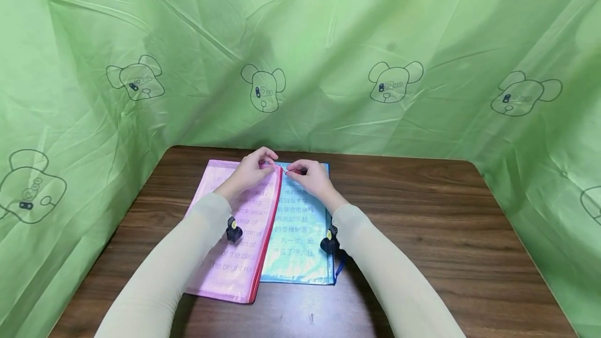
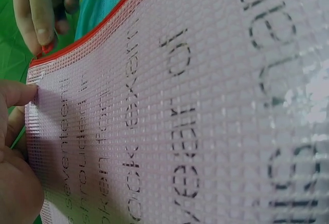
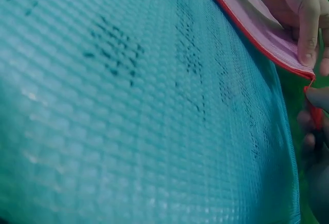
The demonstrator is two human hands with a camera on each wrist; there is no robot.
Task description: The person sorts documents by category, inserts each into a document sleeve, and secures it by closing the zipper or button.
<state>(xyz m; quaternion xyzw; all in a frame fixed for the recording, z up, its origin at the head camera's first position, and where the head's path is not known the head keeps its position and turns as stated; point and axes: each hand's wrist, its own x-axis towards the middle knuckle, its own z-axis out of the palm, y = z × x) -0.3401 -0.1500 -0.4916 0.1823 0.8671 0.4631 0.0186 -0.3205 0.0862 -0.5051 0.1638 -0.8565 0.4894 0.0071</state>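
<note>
A pink mesh zip pouch with a red zipper along its right edge lies partly over a blue mesh zip pouch. Printed text shows on both. My left hand pinches the pink pouch's far edge near the zipper corner, thumb on top, as the left wrist view shows. Just right of that corner, my right hand holds the red zipper pull between thumb and fingers. In the right wrist view the pull hangs from the zipper's end and the pink corner is lifted off the blue pouch.
Both pouches lie on a dark wooden table. A blue pull sticks out at the blue pouch's near right corner. Green curtain with mouse-like drawings encloses the table's back and sides.
</note>
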